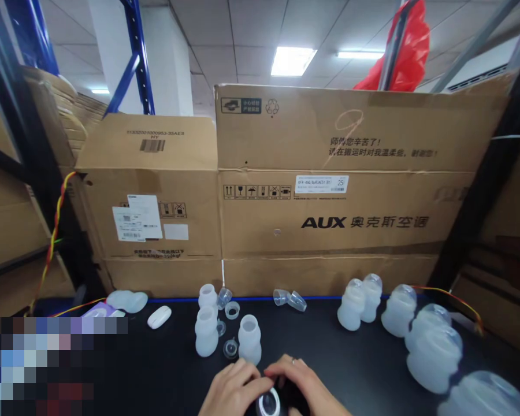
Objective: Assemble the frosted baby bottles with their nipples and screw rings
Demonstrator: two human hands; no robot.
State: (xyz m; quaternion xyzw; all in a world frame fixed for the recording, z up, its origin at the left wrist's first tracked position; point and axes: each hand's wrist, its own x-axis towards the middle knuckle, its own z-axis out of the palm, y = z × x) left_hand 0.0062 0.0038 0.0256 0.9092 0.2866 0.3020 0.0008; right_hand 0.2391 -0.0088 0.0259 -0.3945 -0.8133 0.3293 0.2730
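Closest in, at the bottom edge, a left hand (pixel 236 388) and a right hand (pixel 305 382) are gripping a dark round object (pixel 268 403) with a pale ring facing up. The grip is closing around it from both sides, the fingers and the frame edge hiding much of its body, so what it is remains hard to tell.

Judging by how things are lying, the work is sitting partway. Six frosted bottles (pixel 435 359) are standing along the right with clear domes over their tops, apparently finished. Three open bottles (pixel 207 334) are standing left of centre with bare necks, so these are seemingly waiting for their parts. Beside them, a translucent ring (pixel 231 310), a small clear round part (pixel 231 348) and a clear cup (pixel 224 298) are lying loose; two more clear cups (pixel 297 301) are lying farther back.

One open bottle is standing just beyond the hands, and the loose parts are crowding the gaps between the necks. On the left of the dark surface (pixel 164 370), a white oblong item (pixel 159 317), a frosted rounded shape (pixel 126 301) and a purple pack (pixel 103 310) are resting. Cardboard panels (pixel 260 231) are walling off the back.
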